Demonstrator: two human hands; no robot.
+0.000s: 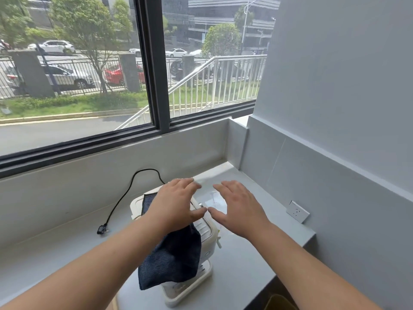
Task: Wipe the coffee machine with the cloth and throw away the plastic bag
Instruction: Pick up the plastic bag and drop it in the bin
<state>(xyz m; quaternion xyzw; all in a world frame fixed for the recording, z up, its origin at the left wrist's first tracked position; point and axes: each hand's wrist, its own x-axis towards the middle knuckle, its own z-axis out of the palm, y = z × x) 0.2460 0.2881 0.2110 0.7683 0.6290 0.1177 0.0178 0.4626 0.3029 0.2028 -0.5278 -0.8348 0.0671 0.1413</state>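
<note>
A white coffee machine (206, 237) stands on the grey counter (55, 247), seen from above. A dark blue cloth (172, 260) lies draped over its top and hangs down its front. My left hand (176, 204) hovers flat above the machine's top with its fingers spread, holding nothing. My right hand (239, 209) is spread the same way just to the right, over a clear plastic bag (215, 199) that lies on the counter beside the machine. Both thumbs nearly touch.
A black power cord (125, 195) runs from the machine to an unplugged plug (102, 230) on the left. A white wall socket (297, 211) sits on the right wall. A window ledge runs behind. Something yellow (279, 303) shows below the counter edge.
</note>
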